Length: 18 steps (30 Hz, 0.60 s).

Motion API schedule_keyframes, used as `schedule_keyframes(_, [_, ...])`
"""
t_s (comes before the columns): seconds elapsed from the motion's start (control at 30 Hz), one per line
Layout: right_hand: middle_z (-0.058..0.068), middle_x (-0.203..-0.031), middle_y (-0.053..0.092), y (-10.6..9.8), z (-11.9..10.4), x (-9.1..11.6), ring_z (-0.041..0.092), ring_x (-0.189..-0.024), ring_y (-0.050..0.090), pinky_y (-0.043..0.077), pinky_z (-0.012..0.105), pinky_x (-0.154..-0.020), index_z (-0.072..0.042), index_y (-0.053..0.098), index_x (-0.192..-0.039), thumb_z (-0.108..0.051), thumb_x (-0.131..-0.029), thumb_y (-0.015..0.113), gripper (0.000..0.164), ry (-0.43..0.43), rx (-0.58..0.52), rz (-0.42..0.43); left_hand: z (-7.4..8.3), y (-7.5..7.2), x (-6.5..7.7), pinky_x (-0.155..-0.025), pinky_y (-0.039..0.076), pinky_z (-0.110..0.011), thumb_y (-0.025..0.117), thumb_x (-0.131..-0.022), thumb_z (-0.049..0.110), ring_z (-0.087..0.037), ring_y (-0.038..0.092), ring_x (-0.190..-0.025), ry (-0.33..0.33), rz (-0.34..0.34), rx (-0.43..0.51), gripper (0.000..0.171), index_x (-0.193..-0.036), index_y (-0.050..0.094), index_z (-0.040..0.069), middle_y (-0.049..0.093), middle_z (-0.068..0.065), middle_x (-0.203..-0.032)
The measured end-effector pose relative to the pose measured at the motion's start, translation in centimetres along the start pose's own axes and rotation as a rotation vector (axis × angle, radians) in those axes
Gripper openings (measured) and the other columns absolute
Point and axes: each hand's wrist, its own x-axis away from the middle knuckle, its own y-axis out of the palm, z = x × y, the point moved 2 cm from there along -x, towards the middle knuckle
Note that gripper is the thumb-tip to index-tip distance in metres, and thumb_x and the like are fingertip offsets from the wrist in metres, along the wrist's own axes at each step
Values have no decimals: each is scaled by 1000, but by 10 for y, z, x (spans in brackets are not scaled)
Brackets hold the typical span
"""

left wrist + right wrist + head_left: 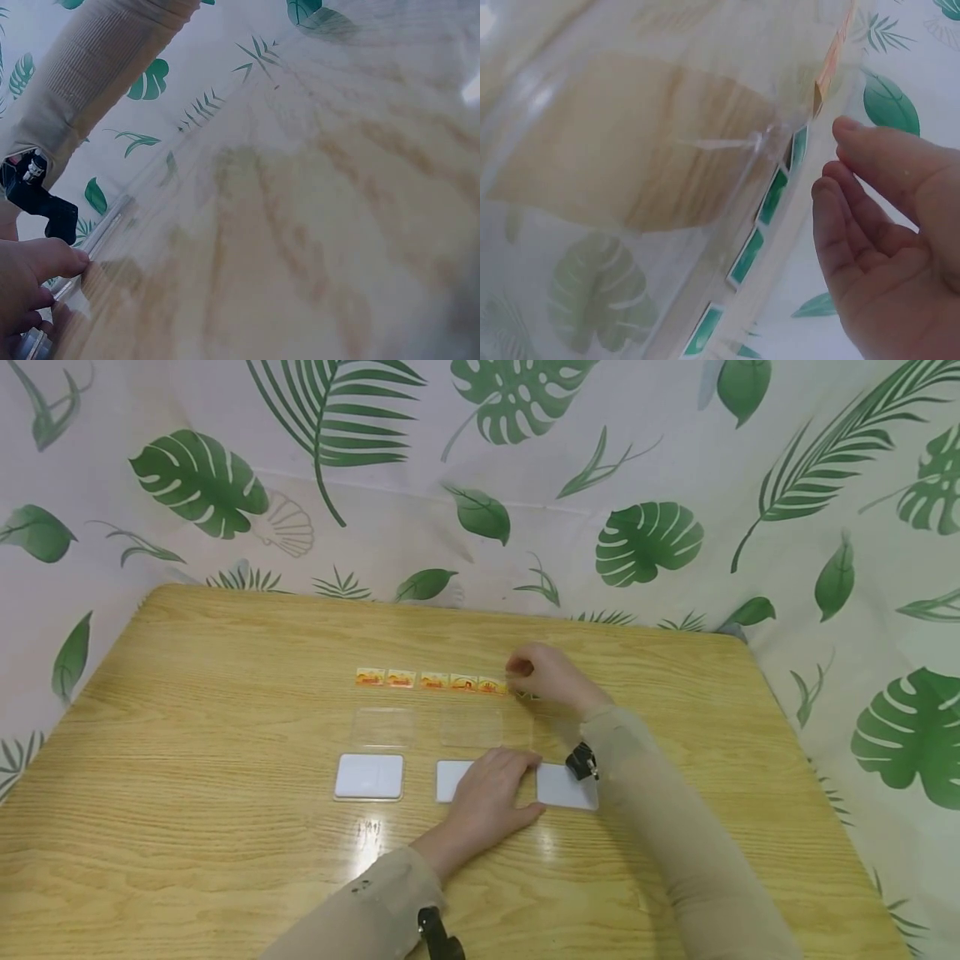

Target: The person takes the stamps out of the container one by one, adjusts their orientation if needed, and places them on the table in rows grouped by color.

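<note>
My left hand (491,793) holds the right-hand shallow white rectangular case (567,787) at its left end, fingers on the far corner and thumb on the near one. Part of the middle white case (452,781) is hidden under that hand. In the left wrist view the thumb (64,259) lies along a clear edge. My right hand (551,677) is over the right part of a row of small picture cards, beside an orange-and-yellow card (491,686). Its fingers are bent and apart from the thumb, with nothing visible between them. Several green cards (774,196) lie near those fingertips.
Another white case (369,777) lies to the left. Flat clear plastic pieces (382,727) lie between cases and cards. More orange-and-yellow cards (401,679) continue the row leftward. The wooden table (225,710) meets a leaf-patterned cloth (525,535) at the back.
</note>
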Motion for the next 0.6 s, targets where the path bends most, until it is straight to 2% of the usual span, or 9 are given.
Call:
schedule_keyframes(0.2, [14,-103,63,-3,9,7,27,-95,58,49,39,-85,2,63,-106,-9,-86,71,24,5,8,16,0,1,-1,-102,38,-29,73,-83,38,-15,49,-118,2,1,-14,54,-127,56,13,58,1,-125])
schedule_keyframes(0.6, [9,-102,64,-1,11,7,24,-94,58,49,38,-83,-3,65,-106,-10,-85,71,23,5,33,-41,-1,2,-1,-103,37,-29,73,-83,38,-15,48,-119,1,0,-8,55,-128,55,13,57,0,-125])
